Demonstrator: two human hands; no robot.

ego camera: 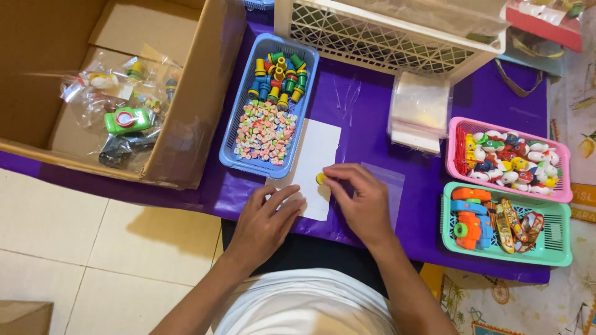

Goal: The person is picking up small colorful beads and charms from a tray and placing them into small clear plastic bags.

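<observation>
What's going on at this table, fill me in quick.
A person sits at a purple-covered table. The right hand pinches a small yellow piece over a white sheet; the left hand rests flat on that sheet's near edge. A clear plastic bag lies under the right hand. A blue basket of small colourful pieces sits behind the sheet, pink and green baskets of toys stand to the right, and a cardboard box with bagged toys is on the left.

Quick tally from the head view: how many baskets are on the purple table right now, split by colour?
Blue basket of small toys and beads: 1
Pink basket of small round toys: 1
Green basket of toy cameras and mini skateboards: 1
White lattice basket at the back: 1
Total: 4 baskets. A further blue one may show at the top edge, too cut off to tell.
</observation>
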